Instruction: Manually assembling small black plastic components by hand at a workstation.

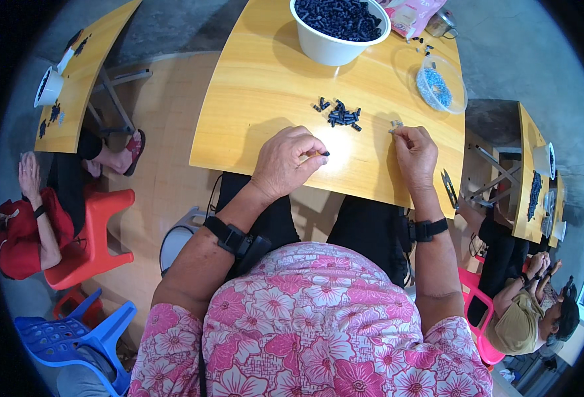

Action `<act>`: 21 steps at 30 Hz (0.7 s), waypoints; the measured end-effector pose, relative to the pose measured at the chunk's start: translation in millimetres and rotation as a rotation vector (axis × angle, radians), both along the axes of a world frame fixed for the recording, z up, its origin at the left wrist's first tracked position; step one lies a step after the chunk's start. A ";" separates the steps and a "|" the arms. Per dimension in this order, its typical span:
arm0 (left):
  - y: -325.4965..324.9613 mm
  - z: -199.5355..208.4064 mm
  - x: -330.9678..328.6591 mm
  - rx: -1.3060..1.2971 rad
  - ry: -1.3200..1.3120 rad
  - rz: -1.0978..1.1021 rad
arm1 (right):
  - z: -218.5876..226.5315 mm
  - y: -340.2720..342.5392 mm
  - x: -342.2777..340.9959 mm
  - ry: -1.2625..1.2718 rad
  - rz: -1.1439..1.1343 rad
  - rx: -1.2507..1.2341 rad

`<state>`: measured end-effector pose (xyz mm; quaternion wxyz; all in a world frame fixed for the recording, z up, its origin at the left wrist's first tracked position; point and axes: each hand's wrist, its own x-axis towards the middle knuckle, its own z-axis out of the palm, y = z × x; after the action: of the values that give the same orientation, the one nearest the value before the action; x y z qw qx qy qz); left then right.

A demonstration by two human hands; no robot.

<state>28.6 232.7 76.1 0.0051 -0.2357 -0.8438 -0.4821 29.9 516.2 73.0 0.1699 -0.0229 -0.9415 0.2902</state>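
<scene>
Under way, I judge: one black piece [326, 153] in hand, a loose pile [346, 118] and full white bowl [335, 54] left.
At the tabletop's [252, 99] near edge, the left hand [286, 161] turns inward, thumb and finger pinching that piece; the right hand [416, 155] points forward, fingertips pressed together, on what I can't tell. Beyond: the pile mid-tabletop, a clear tub [458, 92] by the right edge, the bowl toward the far edge.

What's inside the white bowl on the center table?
The white bowl holds a heap of small black pieces; the top layer shows, but whatever lies beneath is covered.
</scene>
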 end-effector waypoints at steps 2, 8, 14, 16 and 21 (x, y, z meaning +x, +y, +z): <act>0.2 0.0 -0.3 -0.007 0.005 0.000 | 1.5 -0.5 0.1 -0.009 0.003 -0.016; 0.3 0.2 -0.1 -0.005 0.002 0.005 | 2.5 -1.2 -0.9 -0.046 0.008 0.005; 0.2 -0.7 0.1 0.010 0.009 0.005 | 1.3 -4.1 -1.1 -0.076 -0.033 0.032; 0.3 -0.7 -0.2 0.008 0.023 0.000 | 0.6 -5.1 -1.4 -0.087 -0.034 0.040; -0.1 0.3 0.0 0.030 -0.006 0.001 | 4.1 -14.7 3.0 -0.016 0.007 0.153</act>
<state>28.6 232.6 76.4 0.0064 -0.2337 -0.8367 -0.4953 32.9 501.5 77.2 0.1627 -0.0087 -0.9623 0.2177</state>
